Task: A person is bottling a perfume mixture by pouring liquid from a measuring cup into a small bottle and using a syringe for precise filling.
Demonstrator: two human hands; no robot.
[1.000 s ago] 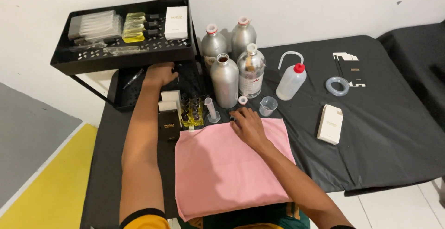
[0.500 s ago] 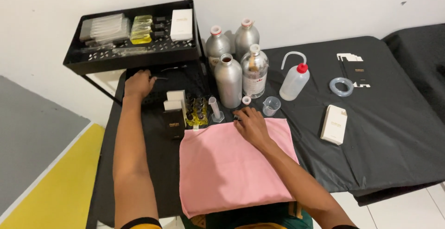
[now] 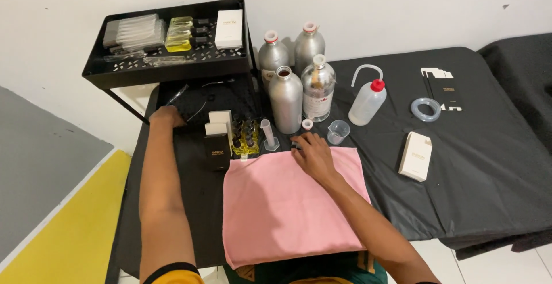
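The left hand (image 3: 164,117) lies at the front edge of the lower tray (image 3: 195,103) of a black two-level rack, at about 10 o'clock from the pink cloth (image 3: 287,203). Its fingers look curled, and a thin pen-like tool (image 3: 177,95) stands out just past it at 1 o'clock; I cannot tell if the fingers really grip this tool. The right hand (image 3: 310,154) rests on the far edge of the pink cloth with the fingers bent around a small dark object (image 3: 294,145), too small to name, and it seems to pinch it. The two hands are well apart.

Between the hands stand white and black small boxes (image 3: 217,134), a group of small bottles with yellow liquid (image 3: 244,137) and a clear measuring cylinder (image 3: 268,135). At 12 o'clock from the right hand are four metal bottles (image 3: 286,97), and near it at 1 o'clock a small clear beaker (image 3: 338,130) and a plastic wash bottle with red cap (image 3: 368,100). A white box (image 3: 415,156) lies at 3 o'clock on the black counter (image 3: 477,163). The upper tray (image 3: 167,65) carries yellow flasks (image 3: 179,34) and a white box
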